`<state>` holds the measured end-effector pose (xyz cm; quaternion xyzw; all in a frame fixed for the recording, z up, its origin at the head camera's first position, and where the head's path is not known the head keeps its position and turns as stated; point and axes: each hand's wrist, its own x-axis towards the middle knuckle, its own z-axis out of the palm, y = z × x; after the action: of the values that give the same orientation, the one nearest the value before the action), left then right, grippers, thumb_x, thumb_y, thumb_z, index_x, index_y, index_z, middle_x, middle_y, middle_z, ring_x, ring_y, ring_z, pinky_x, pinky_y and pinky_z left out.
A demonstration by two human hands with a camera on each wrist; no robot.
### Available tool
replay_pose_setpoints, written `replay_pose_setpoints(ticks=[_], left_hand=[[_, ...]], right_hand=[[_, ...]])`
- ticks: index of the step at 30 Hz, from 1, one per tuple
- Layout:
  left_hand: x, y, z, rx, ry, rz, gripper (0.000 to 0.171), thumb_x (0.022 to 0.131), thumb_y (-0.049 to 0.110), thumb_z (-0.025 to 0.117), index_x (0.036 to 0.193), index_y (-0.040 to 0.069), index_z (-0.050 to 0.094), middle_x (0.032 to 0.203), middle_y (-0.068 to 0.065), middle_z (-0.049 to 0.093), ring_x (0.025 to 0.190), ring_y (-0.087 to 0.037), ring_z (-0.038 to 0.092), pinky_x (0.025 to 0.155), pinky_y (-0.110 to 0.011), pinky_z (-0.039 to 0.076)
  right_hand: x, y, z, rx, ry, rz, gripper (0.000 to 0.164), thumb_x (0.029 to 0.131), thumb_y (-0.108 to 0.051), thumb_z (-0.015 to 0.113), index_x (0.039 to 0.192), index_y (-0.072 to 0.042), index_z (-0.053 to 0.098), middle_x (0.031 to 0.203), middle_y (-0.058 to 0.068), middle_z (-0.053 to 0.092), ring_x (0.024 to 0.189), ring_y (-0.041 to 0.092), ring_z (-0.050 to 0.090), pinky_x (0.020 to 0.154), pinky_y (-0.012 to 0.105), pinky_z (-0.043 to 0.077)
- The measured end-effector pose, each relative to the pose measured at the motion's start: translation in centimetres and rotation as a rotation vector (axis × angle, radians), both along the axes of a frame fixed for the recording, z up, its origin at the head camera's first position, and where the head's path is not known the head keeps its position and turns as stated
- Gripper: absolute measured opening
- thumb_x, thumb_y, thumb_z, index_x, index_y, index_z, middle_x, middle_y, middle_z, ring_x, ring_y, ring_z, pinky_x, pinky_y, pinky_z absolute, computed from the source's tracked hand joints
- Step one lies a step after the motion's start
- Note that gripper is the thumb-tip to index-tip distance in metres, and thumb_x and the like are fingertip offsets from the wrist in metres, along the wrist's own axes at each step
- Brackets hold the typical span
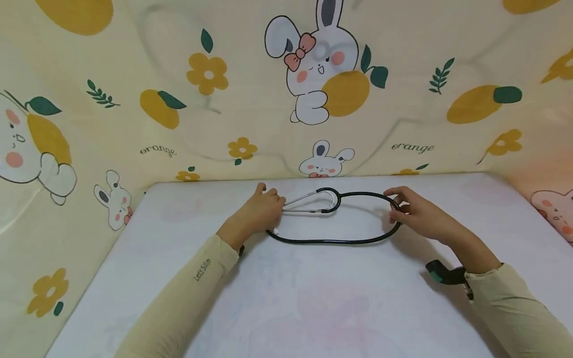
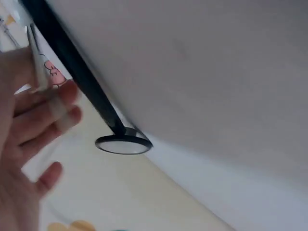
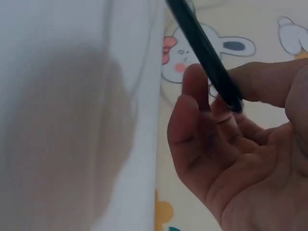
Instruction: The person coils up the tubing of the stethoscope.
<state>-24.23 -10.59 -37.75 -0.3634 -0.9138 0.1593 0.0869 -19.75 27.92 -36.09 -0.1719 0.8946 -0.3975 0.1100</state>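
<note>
A stethoscope with black tubing and thin metal ear tubes lies stretched sideways near the far edge of the white table. At its left end my left hand holds the metal ear tubes, and the earpieces are mostly hidden by the hand. The round chest piece shows in the left wrist view, beyond the fingers at the end of the black tube. On the right, my right hand pinches the curved bend of the tubing between thumb and fingers. The black tube runs up from that pinch in the right wrist view.
The white table extends toward me in front of the stethoscope. Behind it rises a cream cloth printed with rabbits, oranges and flowers, which also covers both sides. A black wrist device sits at the right sleeve.
</note>
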Motion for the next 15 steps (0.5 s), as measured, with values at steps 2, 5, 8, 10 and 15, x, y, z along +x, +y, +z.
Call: replay_pose_setpoints(ticks=[2, 5, 8, 10, 15], left_hand=[[0.0, -0.2, 0.4, 0.019, 0.038, -0.012, 0.017, 0.091, 0.018, 0.067, 0.101, 0.005, 0.064, 0.087, -0.005, 0.07, 0.093, -0.022, 0.065, 0.098, -0.046, 0.042], [-0.2, -0.7, 0.9, 0.059, 0.057, -0.035, 0.01, 0.091, 0.01, 0.067, 0.097, 0.004, 0.062, 0.079, -0.009, 0.07, 0.082, -0.024, 0.069, 0.088, -0.041, 0.049], [-0.3, -1.4, 1.5, 0.123, 0.005, -0.016, 0.01, 0.093, 0.007, 0.067, 0.1, 0.003, 0.061, 0.082, -0.011, 0.071, 0.081, -0.027, 0.07, 0.083, -0.039, 0.054], [-0.3, -1.9, 1.8, 0.191, -0.049, 0.017, 0.015, 0.094, 0.009, 0.067, 0.106, 0.002, 0.062, 0.087, -0.012, 0.073, 0.085, -0.028, 0.07, 0.083, -0.039, 0.056], [0.0, -2.7, 2.3, 0.336, -0.159, 0.1, 0.035, 0.097, 0.011, 0.063, 0.13, 0.003, 0.058, 0.104, -0.011, 0.073, 0.097, -0.027, 0.07, 0.089, -0.039, 0.057]], right_hand=[[-0.1, 0.1, 0.1, -0.041, -0.071, -0.012, 0.039, 0.101, -0.006, 0.054, 0.135, 0.002, 0.039, 0.11, 0.018, 0.053, 0.089, 0.01, 0.066, 0.077, 0.022, 0.052], [-0.2, 0.1, 0.0, -0.052, -0.191, -0.007, 0.031, 0.101, -0.013, 0.055, 0.127, 0.003, 0.046, 0.109, 0.015, 0.06, 0.088, 0.011, 0.065, 0.078, 0.026, 0.054], [-0.5, -0.2, -0.3, -0.077, -0.272, 0.012, 0.03, 0.104, -0.023, 0.053, 0.116, 0.004, 0.05, 0.099, 0.009, 0.064, 0.086, 0.012, 0.064, 0.079, 0.029, 0.056], [-0.7, -0.3, -0.6, -0.172, -0.312, 0.02, 0.032, 0.106, -0.027, 0.048, 0.11, 0.004, 0.049, 0.095, 0.006, 0.063, 0.088, 0.013, 0.064, 0.083, 0.03, 0.056], [-1.8, -0.5, -0.9, -0.638, -0.462, 0.026, 0.028, 0.108, -0.027, 0.041, 0.113, 0.001, 0.041, 0.094, -0.001, 0.057, 0.097, 0.012, 0.068, 0.094, 0.03, 0.055]])
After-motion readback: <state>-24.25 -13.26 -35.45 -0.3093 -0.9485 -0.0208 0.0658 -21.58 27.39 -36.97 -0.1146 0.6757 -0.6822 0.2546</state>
